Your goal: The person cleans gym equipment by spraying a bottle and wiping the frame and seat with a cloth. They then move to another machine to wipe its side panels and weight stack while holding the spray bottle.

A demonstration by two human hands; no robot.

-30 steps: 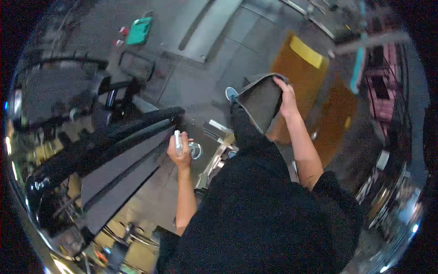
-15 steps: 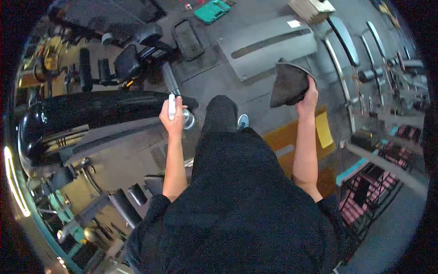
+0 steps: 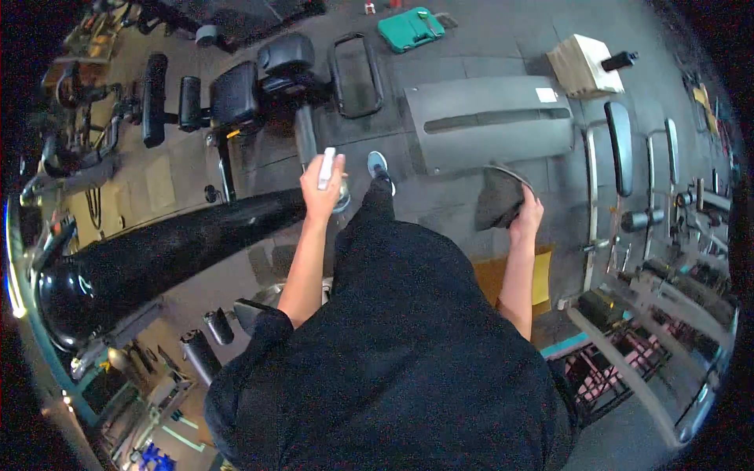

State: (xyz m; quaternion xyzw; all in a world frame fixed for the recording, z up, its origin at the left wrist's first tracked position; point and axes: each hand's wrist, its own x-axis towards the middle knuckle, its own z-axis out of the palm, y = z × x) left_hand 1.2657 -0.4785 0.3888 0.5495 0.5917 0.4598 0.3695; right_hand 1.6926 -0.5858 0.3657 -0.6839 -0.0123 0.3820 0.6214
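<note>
My left hand (image 3: 320,196) is wrapped around a spray bottle (image 3: 327,168). Its white spray head sticks up past my fingers, and part of the clear body shows beside my palm. On the other side, my right hand (image 3: 528,217) grips a dark grey cloth (image 3: 499,199) by its right edge. The cloth hangs folded out to the left of my fingers. Both hands are held apart in front of my body, above the dark floor, and neither the bottle nor the cloth visibly touches any equipment.
A large grey panel (image 3: 495,141) lies on the dark tiled floor ahead. Beyond it are a green case (image 3: 410,30) and a pale box (image 3: 580,66). Padded gym machines (image 3: 236,90) and a long shiny black cylinder (image 3: 181,245) stand left; metal frames with pads (image 3: 619,149) stand right.
My view has shifted and turned with a step forward, so one shoe now shows further ahead. Both hands keep hold of the spray bottle and the cloth; the cloth sits lower in view.
</note>
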